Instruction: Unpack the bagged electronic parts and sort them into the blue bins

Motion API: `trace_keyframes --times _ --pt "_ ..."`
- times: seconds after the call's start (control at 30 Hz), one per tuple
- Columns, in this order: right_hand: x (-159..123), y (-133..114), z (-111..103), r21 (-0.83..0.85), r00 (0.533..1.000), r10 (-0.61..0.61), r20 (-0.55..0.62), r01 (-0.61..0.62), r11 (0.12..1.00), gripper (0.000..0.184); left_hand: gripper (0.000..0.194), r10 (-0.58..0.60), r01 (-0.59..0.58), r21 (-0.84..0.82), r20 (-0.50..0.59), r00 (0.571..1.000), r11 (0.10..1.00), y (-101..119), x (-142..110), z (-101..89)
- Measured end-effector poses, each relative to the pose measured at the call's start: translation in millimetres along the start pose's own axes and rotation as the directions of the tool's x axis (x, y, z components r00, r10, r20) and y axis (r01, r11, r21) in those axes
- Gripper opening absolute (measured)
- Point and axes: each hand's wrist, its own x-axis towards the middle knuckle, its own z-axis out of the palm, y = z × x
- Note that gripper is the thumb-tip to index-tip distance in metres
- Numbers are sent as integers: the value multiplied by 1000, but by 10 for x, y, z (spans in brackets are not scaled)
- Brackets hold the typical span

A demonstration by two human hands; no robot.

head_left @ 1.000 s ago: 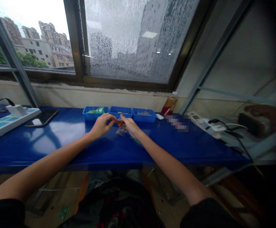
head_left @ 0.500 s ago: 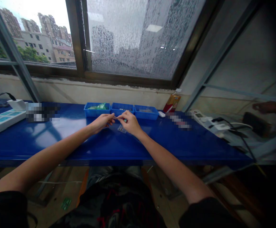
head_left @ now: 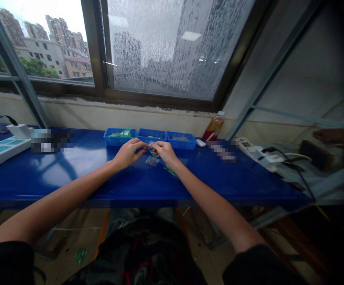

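My left hand (head_left: 131,153) and my right hand (head_left: 164,152) meet over the desk, in front of the blue bins. Between their fingertips is a small clear plastic bag (head_left: 150,145), pinched from both sides; its contents are too small to make out. Something green shows just under my right fingers. On the desk below lies another small clear bag (head_left: 152,161) with something small and brownish inside. A green packet (head_left: 169,171) lies beside my right wrist, partly covered by it.
Behind my hands stand three blue bins: the left bin (head_left: 108,141) holds green packets, the middle bin (head_left: 144,138) small parts, the right bin (head_left: 184,145) clear bags. A drink bottle (head_left: 214,127) and power strips (head_left: 4,152) sit farther out. Another person's hand (head_left: 329,136) shows at right.
My left hand has turned, its fingers spreading a little, and a clear bag now shows between both hands. My right hand shifted slightly right. The green packet by my right wrist has come into view.
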Motion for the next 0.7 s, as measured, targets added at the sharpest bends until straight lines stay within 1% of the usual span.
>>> trace_keyframes --times 0.07,0.1,0.13,0.17,0.2,0.23,0.27,0.3,0.33,0.4,0.47,0.5,0.53,0.6,0.63,0.67,0.7 --pt "2 5 -3 -65 995 -88 -52 84 994 24 21 -73 73 -82 11 997 994 22 20 -9" --pt "0 4 -5 -130 984 -164 -68 154 979 21 24 -146 149 -152 27 989 977 35 34 -15" --pt "-6 1 -8 -208 965 -253 -67 235 950 19 29 -241 249 -240 61 969 938 47 46 -21" --pt "-13 -3 -10 -284 938 -342 -48 316 905 17 37 -344 362 -338 116 932 869 56 57 -26" --pt "-23 -10 -11 -347 909 -418 -12 388 854 17 45 -434 472 -431 191 881 769 61 66 -30" --pt "-35 -16 -11 -392 881 -472 27 444 806 18 51 -496 561 -508 273 824 654 63 70 -34" --pt "-47 -22 -10 -421 860 -506 62 483 768 19 53 -529 623 -563 346 775 544 63 71 -36" --pt "-58 -26 -7 -438 847 -523 91 506 744 19 52 -545 657 -598 394 740 460 60 69 -39" --pt "-70 -29 -2 -446 841 -528 113 518 730 20 47 -555 670 -620 414 721 408 56 66 -41" --pt "-88 -30 14 -448 836 -527 153 534 717 22 32 -575 666 -647 403 712 371 46 60 -42" --pt "-97 -31 35 -421 838 -513 183 539 730 25 23 -595 648 -655 360 719 388 31 58 -40" --pt "-98 -33 46 -398 850 -495 180 523 754 26 21 -597 632 -648 324 734 425 23 58 -37" --pt "-94 -37 55 -369 872 -464 157 487 792 25 19 -586 603 -629 275 762 491 15 59 -35" --pt "-79 -47 64 -275 932 -357 64 360 891 16 16 -518 500 -527 128 846 687 7 59 -28" --pt "-69 -51 62 -205 961 -277 19 275 939 12 15 -450 425 -443 52 891 790 9 56 -25" --pt "-58 -53 58 -124 982 -189 -4 187 974 12 13 -366 341 -347 -9 930 874 16 50 -20" --pt "-49 -52 52 -43 994 -106 -1 105 994 17 13 -278 257 -251 -52 959 933 26 42 -14"
